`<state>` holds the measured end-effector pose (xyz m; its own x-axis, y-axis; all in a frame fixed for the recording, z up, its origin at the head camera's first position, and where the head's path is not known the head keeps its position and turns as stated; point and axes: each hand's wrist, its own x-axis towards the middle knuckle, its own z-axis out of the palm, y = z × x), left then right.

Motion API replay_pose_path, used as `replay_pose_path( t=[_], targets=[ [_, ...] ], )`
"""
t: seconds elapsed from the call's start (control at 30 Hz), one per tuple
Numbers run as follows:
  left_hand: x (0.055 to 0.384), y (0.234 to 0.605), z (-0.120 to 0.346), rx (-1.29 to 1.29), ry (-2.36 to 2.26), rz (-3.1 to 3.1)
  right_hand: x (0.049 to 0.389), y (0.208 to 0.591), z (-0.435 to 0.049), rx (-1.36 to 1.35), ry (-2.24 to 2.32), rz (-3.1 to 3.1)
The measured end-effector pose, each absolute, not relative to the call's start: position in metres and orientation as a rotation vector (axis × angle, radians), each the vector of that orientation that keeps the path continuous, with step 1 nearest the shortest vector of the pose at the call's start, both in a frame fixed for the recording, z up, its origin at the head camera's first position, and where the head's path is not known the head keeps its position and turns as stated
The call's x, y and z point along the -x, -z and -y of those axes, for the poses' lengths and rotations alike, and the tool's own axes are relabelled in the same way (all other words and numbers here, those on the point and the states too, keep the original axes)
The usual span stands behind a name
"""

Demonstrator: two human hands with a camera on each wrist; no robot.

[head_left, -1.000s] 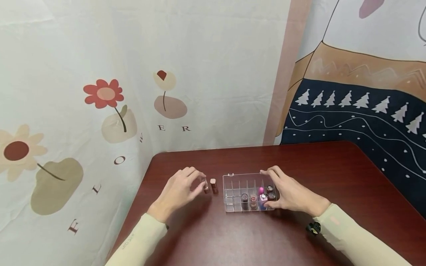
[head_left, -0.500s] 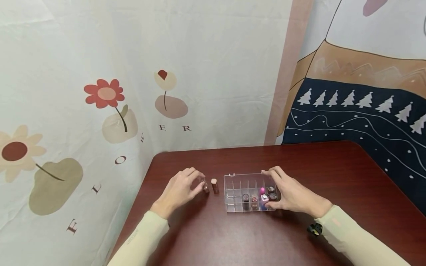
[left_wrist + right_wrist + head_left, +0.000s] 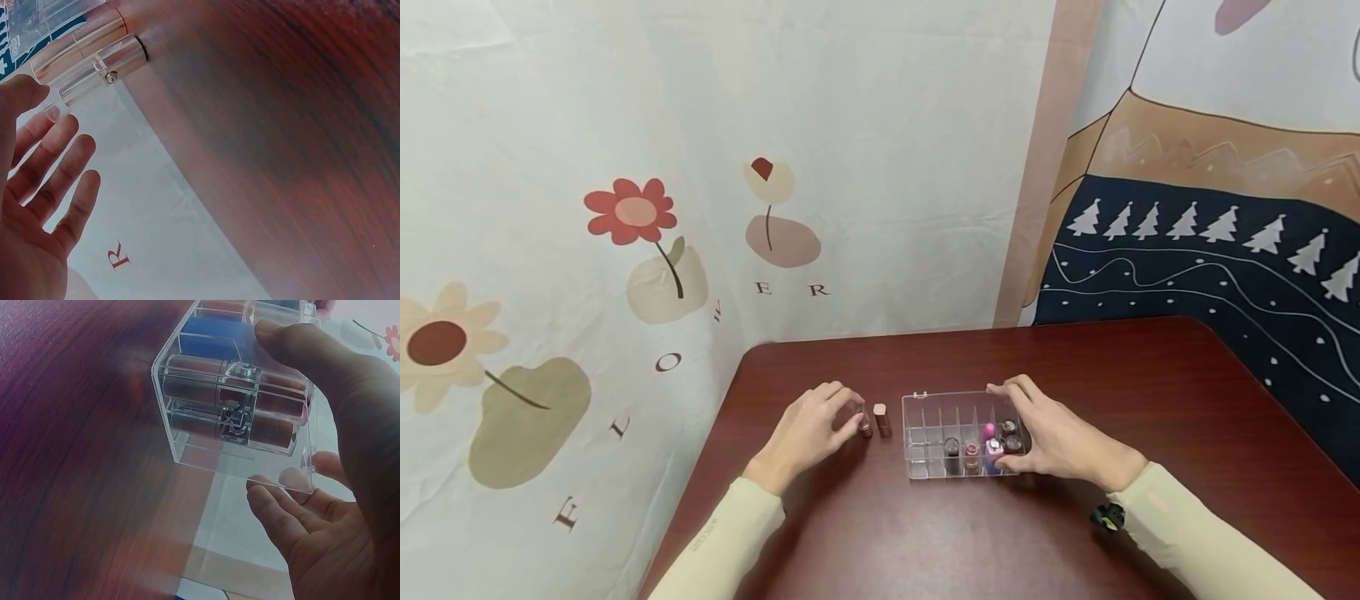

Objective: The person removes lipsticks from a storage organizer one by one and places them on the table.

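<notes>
My left hand (image 3: 805,429) pinches the clear top of a lipstick tube (image 3: 119,62) between thumb and index finger; the other fingers are spread. The tube stands upright on the table. Close beside it is a rose-gold lipstick (image 3: 882,421), upright and untouched. With my right hand (image 3: 1052,429) I grip the right end of a clear divided organizer (image 3: 925,433), thumb at the front and fingers at the back. Toward its right side stand several tubes, among them a dark one (image 3: 952,456), a reddish one (image 3: 972,456) and a blue one (image 3: 215,336) under my right thumb.
A dark red wooden table (image 3: 917,542) lies under everything. Behind it hangs a pale curtain (image 3: 887,167) with flower prints, and a dark tree-patterned cloth (image 3: 1187,258) hangs on the right. The organizer's left compartments hold no tubes.
My left hand has shifted very slightly right, toward the rose-gold lipstick. The right hand and the organizer keep their place.
</notes>
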<state>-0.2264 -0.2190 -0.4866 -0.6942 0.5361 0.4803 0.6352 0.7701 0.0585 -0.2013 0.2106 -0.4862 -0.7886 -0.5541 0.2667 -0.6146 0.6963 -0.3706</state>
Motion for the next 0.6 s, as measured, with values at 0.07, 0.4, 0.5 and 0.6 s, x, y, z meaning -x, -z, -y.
replay_pose_path(
  t=[0.07, 0.4, 0.5, 0.6],
  targets=[
    [0.2275, 0.4872, 0.2184, 0.886, 0.303, 2.525, 0.2016, 0.4867, -0.2108, -0.957, -0.681, 2.767],
    [0.2279, 0.4878, 0.2164, 0.904, 0.319, 2.499, 0.2025, 0.4879, -0.2112, -0.975, -0.689, 2.751],
    [0.2282, 0.4877, 0.2169, 0.902, 0.319, 2.499, 0.2023, 0.4872, -0.2115, -0.973, -0.696, 2.758],
    [0.2288, 0.4872, 0.2174, 0.903, 0.314, 2.499, 0.2023, 0.4859, -0.2113, -0.968, -0.700, 2.772]
  ],
)
